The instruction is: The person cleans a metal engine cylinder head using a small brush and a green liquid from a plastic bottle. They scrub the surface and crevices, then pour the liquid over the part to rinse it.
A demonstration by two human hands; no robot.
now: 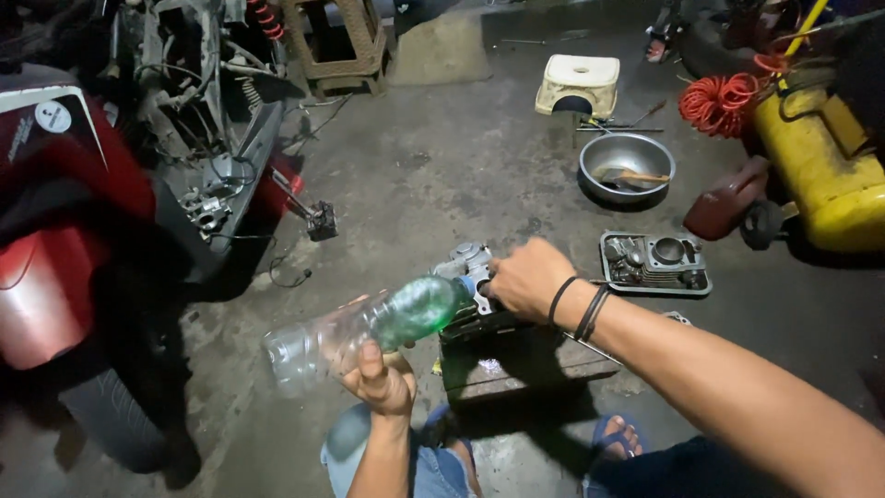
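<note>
Hands, two, bare, both closed on something. Left hand (380,376): low centre, fingers wrapped around a clear plastic bottle (369,327), thumb up along its side. Bottle tipped almost flat, base to the left, neck to the right; greenish liquid sits in the neck half; mouth meets a grey metal engine part (468,267). Right hand (527,277): fingers curled down over the engine part, pressing on top of it; dark bands around the wrist. Engine part rests on a dark wooden block (525,358), which serves as the surface and stands on the concrete floor (433,166).

Surroundings, left to right:
- Red motorcycle (64,231), far left, panels off, frame and wiring exposed, black tyre at the lower edge.
- Brown stool (336,46), top, behind the motorcycle.
- Person's knees and a foot in a blue sandal (616,438), bottom centre, just beside the block.
- Cream plastic stool (579,85), upper centre-right.
- Steel bowl (627,166), near the cream stool, holding a tool with a wooden handle.
- Dark tray (654,263) of metal engine pieces, right of the right hand, apart from it.
- Red container (724,203), lying beside the tray.
- Coil of red hose (721,101), upper right.
- Yellow tank (825,175), far right, a small black wheel at its foot.
</note>
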